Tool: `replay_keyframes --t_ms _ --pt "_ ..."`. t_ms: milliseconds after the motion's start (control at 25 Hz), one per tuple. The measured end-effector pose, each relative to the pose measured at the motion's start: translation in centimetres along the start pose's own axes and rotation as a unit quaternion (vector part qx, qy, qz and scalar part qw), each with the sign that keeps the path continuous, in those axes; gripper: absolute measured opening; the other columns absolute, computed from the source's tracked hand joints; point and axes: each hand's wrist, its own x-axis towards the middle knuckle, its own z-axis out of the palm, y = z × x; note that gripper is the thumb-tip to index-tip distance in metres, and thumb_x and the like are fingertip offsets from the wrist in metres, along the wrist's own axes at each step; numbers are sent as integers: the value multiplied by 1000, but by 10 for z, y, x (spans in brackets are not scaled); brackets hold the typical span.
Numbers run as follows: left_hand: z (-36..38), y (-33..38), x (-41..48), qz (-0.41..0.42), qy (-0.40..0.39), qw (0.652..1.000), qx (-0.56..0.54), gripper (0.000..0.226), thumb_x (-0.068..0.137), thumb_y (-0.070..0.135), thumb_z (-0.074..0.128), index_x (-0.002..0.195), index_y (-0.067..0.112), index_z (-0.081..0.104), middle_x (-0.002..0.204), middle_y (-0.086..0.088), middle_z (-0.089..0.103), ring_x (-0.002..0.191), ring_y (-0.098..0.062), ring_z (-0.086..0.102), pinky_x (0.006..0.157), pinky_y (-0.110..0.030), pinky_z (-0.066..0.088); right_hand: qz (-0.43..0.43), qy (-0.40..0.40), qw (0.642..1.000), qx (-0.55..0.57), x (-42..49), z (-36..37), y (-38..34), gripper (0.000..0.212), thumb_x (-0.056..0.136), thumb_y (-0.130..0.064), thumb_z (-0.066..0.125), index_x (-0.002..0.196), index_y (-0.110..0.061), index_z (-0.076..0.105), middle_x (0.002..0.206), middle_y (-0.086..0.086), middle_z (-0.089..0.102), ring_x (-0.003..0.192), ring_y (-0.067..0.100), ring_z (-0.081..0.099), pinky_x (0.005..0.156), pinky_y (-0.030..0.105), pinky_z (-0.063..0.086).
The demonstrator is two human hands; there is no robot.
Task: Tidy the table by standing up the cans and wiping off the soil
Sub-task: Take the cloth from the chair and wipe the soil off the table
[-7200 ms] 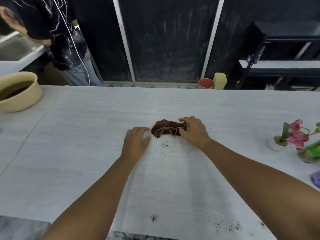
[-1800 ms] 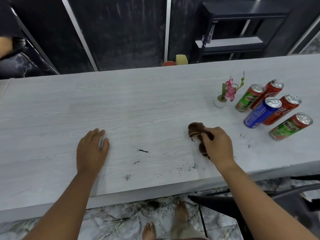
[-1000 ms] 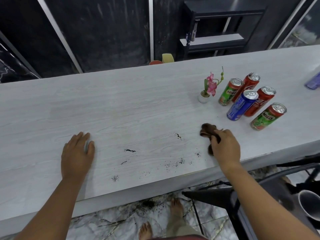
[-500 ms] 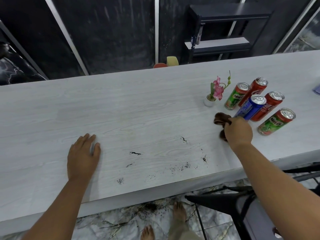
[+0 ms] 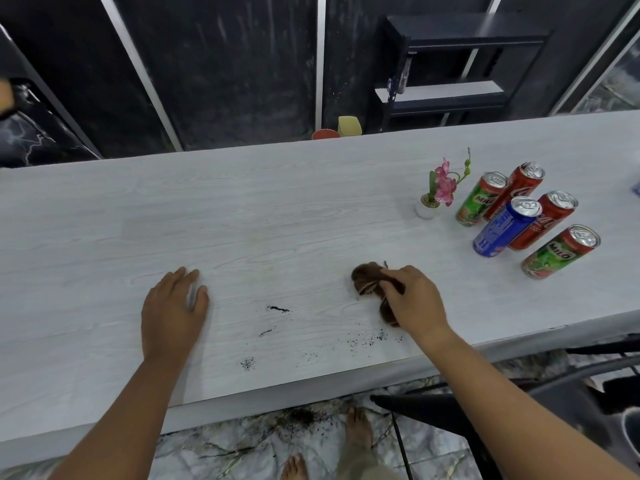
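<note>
Gripping a crumpled brown fabric cloth in the curled right hand, left of and nearer than the small white pot of pink flowers. Resting the left hand flat, far left of that pot. Probably soft, light, limp: best bunched from above. One cloth; five upright slim metal cans right of the pot; several patches of dark soil nearer, left.
</note>
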Motion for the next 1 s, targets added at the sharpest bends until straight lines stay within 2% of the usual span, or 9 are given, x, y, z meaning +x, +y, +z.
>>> replay_keyframes --t_ms 80,160,200,320,440,640,800,920,1000 --pt "-1 0 1 0 5 1000 1 42 108 31 64 146 15 67 158 -10 59 151 -31 49 127 -52 35 36 52 998 25 2 -21 15 25 100 -19 72 124 -18 79 98 -4 67 87 15 63 76 23 48" --pt "-1 0 1 -1 8 1000 2 42 107 31 64 146 15 67 158 -10 60 150 -31 50 127 -52 35 80 88 993 4 0 -47 41 23 100 -22 71 122 -18 79 98 -4 66 87 18 64 78 31 53" --pt "-1 0 2 -2 8 1000 2 42 107 31 65 146 15 68 158 -10 60 150 -31 50 127 -52 35 100 93 990 -21 -4 -57 54 23 100 -22 70 121 -17 79 97 -3 65 85 19 63 76 34 52" --pt "-3 2 1 -6 7 1000 -1 42 107 31 65 146 14 68 158 -10 59 150 -31 50 127 -51 34 141 81 983 -81 -26 -60 72 21 101 -21 68 118 -11 78 92 -2 59 76 21 57 68 31 43" --pt "-5 6 -1 -7 4 1000 3 43 108 31 63 147 14 66 159 -11 58 151 -33 49 127 -51 32 130 77 985 -82 -48 -36 52 24 101 -18 68 122 -10 76 92 -3 56 74 21 59 70 31 47" --pt "-8 9 -3 -8 -2 1000 3 44 109 31 62 149 13 65 161 -12 57 153 -33 47 128 -52 29 55 45 997 -25 -67 14 -15 25 102 -16 67 125 -11 76 97 -5 58 77 18 62 72 29 51" --pt "-9 8 -4 -11 -9 1000 -7 43 109 30 62 148 13 66 161 -12 56 154 -33 46 129 -53 29 52 8 997 62 -76 34 -40 24 102 -19 70 125 -17 77 97 -11 62 83 1 59 74 5 43" --pt "-9 8 -3 -11 -14 1000 -6 43 109 31 62 149 14 66 162 -11 56 155 -33 46 129 -53 29 79 67 988 113 -64 14 -29 20 99 -20 74 118 -23 79 95 -15 65 91 -8 62 74 2 44" --pt "-10 7 -3 -10 -11 1000 -5 43 109 31 62 148 13 66 162 -12 56 154 -34 46 129 -53 29 101 100 986 83 -46 -11 -9 20 99 -22 73 118 -22 79 96 -11 66 91 0 64 79 12 50"
